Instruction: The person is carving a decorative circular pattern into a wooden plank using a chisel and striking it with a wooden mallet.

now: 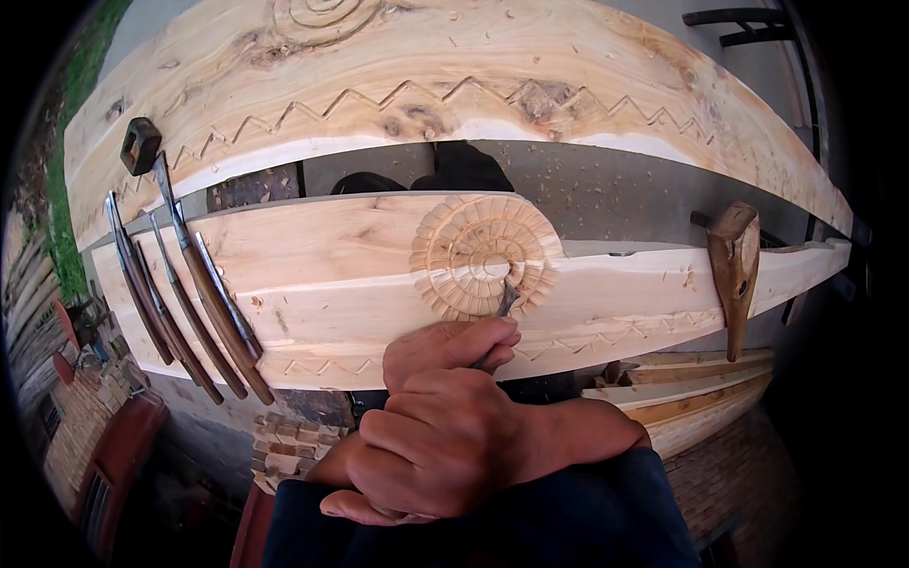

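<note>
A carved round rosette with a spiral of notches [485, 254] sits in the pale wooden board [331, 237] in front of me. My left hand [450, 348] is closed around the lower shaft of a carving chisel [509, 301], resting at the board's near edge. The chisel's steel tip touches the rosette's lower part, right of its centre. Nearer to me, my right hand [431, 440] is wrapped round the chisel's rear end, its forearm crossing over the left one. Most of the handle is hidden by my fingers.
Several long-handled chisels [194, 303] lie on the board's left end, beside a dark metal ring-shaped head [140, 147]. On the right rests a wooden-headed tool [734, 275]. Beyond a gap lies another board [284, 85] with a zigzag groove. Timber pieces [701, 398] are stacked below right.
</note>
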Tool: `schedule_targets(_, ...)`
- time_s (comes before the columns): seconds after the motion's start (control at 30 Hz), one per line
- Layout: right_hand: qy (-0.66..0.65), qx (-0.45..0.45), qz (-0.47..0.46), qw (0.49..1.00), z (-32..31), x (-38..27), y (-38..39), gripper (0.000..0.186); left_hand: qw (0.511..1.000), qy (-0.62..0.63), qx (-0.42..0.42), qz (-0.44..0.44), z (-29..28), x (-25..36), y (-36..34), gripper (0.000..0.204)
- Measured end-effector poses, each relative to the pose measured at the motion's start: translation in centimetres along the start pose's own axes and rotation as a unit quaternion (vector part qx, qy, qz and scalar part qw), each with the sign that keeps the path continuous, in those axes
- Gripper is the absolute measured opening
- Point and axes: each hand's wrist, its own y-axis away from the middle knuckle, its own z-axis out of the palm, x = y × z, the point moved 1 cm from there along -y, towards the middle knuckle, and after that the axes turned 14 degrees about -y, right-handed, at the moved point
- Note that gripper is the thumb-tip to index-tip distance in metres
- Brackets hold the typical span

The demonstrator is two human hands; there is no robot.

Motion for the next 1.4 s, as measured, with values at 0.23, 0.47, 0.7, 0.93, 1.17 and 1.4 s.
schedule_targets(0.23, 0.004, 0.014, -0.032, 0.999, 0.4, 0.6, -0.4, 0.053, 0.998, -0.038, -0.023, -0.038, -0.9, 1.9, 0.6, 0.039)
schedule_targets(0.47, 0.037, 0.021, -0.035, 0.998, 0.4, 1.3, -1.0, 0.050, 0.968, 0.085, -0.106, -0.210, -0.9, 2.4, 1.7, 0.047)
schedule_targets(0.7, -0.002, -0.026, -0.066, 0.997, -0.8, 0.5, 0.6, 0.046, 0.959, 0.139, -0.134, -0.209, -0.9, 0.4, 2.0, 0.042)
schedule_targets(0.93, 0.075, 0.032, -0.017, 0.997, 0.3, -0.2, -0.4, 0.053, 0.960, 0.182, -0.056, -0.206, 0.0, 0.9, 1.0, 0.028)
schedule_targets(1.17, 0.094, 0.058, -0.035, 0.993, 1.7, -2.2, 1.6, 0.060, 0.982, -0.135, 0.094, 0.098, 0.5, -0.3, 1.6, 0.036)
schedule_targets(1.4, 0.034, 0.003, -0.013, 0.999, 1.0, -1.2, 0.5, 0.062, 0.990, -0.137, 0.037, 0.009, 0.2, -0.2, 1.8, 0.027)
